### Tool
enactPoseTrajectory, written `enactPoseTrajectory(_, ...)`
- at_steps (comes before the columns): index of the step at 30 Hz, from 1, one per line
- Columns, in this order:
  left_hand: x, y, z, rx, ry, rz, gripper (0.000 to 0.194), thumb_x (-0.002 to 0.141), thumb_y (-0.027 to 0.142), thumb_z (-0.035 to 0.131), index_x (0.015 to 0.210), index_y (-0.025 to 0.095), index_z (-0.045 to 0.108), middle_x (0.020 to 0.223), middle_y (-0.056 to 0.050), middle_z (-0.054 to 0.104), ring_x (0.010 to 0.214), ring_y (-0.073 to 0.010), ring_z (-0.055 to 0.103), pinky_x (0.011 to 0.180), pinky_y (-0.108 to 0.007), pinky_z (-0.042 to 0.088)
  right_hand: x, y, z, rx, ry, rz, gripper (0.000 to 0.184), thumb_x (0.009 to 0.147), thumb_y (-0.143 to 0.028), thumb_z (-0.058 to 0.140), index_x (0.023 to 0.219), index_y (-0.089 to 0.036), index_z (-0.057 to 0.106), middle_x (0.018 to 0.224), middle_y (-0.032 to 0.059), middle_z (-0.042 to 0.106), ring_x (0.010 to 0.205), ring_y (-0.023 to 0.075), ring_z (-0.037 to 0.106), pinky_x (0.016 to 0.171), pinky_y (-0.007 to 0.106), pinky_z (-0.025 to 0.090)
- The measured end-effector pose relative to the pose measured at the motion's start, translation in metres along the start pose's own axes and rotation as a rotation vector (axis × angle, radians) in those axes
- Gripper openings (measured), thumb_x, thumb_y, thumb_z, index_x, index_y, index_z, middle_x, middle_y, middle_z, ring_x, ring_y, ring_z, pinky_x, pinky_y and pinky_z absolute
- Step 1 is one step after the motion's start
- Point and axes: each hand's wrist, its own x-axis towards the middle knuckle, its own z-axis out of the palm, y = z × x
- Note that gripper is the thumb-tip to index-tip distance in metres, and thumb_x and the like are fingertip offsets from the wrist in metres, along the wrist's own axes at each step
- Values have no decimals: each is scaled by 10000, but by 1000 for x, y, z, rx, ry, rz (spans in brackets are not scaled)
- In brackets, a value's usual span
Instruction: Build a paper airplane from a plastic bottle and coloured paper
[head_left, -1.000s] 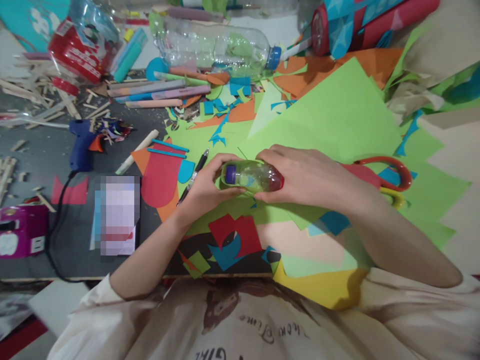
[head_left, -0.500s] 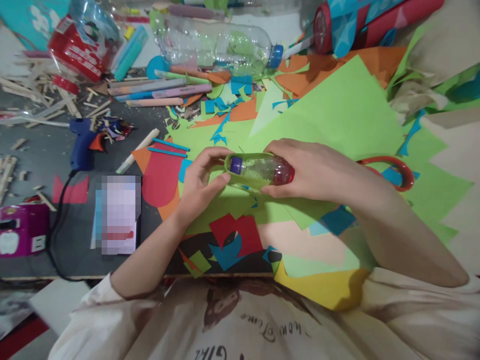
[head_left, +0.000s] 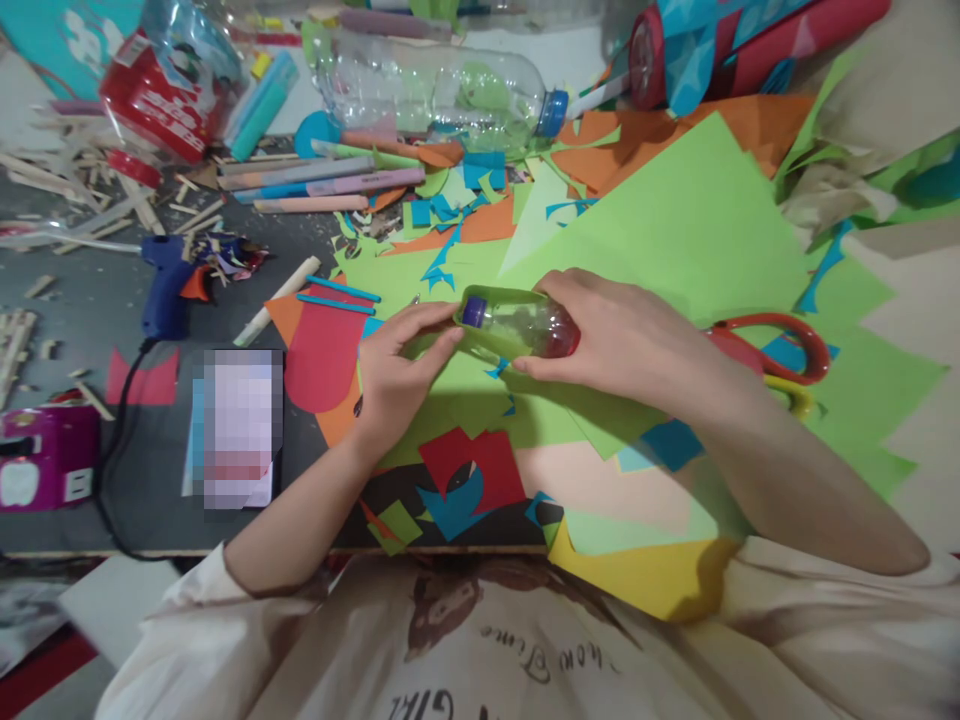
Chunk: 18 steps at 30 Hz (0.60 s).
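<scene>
Past the red paper (head_left: 499, 475), pinching the green strip (head_left: 501, 291) with the left hand (head_left: 399, 368) and grasping the small bottle (head_left: 525, 325) with the right hand (head_left: 626, 330), above green paper (head_left: 637, 220). Best to keep the green strip snug and level without denting the small bottle, well short of the large bottle (head_left: 442, 95).

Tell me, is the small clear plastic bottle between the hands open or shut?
Shut: the bottle has its purple plastic cap on, near the left fingers.

Glossy clear plastic bottle (head_left: 517, 325); smooth matt green paper (head_left: 660, 210); rough wooden sticks (head_left: 56, 185).
</scene>
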Motion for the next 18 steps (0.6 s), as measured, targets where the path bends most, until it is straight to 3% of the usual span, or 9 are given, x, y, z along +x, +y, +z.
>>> enactPoseTrajectory(12,1,2,-1,127,38,68,88,831,300,680,853,218,702,912,-18,770,891,-170,732,838,-297,595,0,-2,1,-27,-16,8,536,810,-522,606,1199,-156,570,1033,143,690,822,289,658,629,328,416)
enactPoseTrajectory(18,1,7,-2,249,44,194,94,862,209,593,817,228,674,888,6,775,867,-154,739,840,-290,595,0,-4,2,-38,-18,9,519,804,-506,622,1182,-154,573,1032,143,687,817,286,658,635,328,422)
